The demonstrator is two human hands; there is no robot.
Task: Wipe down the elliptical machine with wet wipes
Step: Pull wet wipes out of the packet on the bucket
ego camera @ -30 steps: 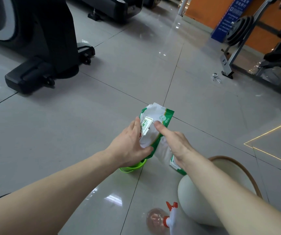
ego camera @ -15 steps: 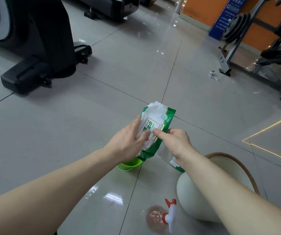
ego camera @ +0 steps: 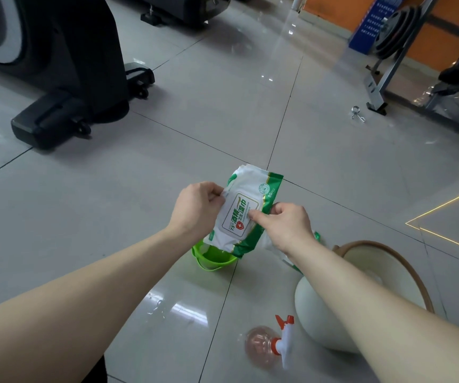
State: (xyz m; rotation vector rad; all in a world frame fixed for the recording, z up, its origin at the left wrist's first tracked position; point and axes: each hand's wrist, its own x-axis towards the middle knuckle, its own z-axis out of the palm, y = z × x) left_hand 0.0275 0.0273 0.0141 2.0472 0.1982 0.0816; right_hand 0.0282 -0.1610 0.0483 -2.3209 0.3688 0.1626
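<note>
Currently wipes pack (ego camera: 246, 214) is up off the floor (ego camera: 84, 217) btwn both hands: left hand (ego camera: 195, 208) grips its edge, right hand (ego camera: 286, 225) pinches at the label flap (ego camera: 239, 217). Soft, light, prob slippery film; hold the edge, peel at the flap.

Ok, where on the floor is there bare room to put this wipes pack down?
Free: the tiles left of the green bowl, up to the machine base, and the tiles beyond the pack toward the clip. Crowded: near right, where bowl, spray bottle and basin cluster.
</note>
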